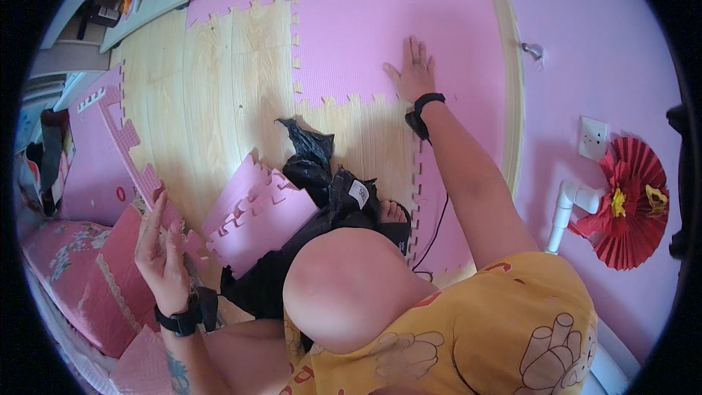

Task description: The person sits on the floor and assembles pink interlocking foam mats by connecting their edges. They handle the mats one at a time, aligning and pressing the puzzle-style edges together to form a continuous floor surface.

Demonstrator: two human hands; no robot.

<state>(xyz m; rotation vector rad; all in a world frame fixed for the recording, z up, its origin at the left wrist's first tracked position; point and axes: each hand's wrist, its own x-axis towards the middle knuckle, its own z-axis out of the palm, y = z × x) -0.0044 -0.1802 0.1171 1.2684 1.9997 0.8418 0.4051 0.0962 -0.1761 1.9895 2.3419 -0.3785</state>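
Note:
My left hand (161,256) grips a pink foam mat tile (126,135) with toothed edges, tilted up at the left and seen nearly edge-on. Palm down with fingers spread, my right hand (414,73) presses on the pink foam matting (351,29) laid on the floor. Between my arms, several loose pink foam tiles (259,208) lean together in a torn black plastic bag (311,153). Both wrists wear black bands, and a dark cable runs down from the right one.
Wood-look flooring (208,80) shows beside the matting's toothed edge. My sandalled foot (393,216) rests by the bag. Along the right wall are a socket (593,137), a white pipe (561,216) and a red paper fan flower (621,205). Pink bedding (95,278) lies left, below a white cabinet (157,0).

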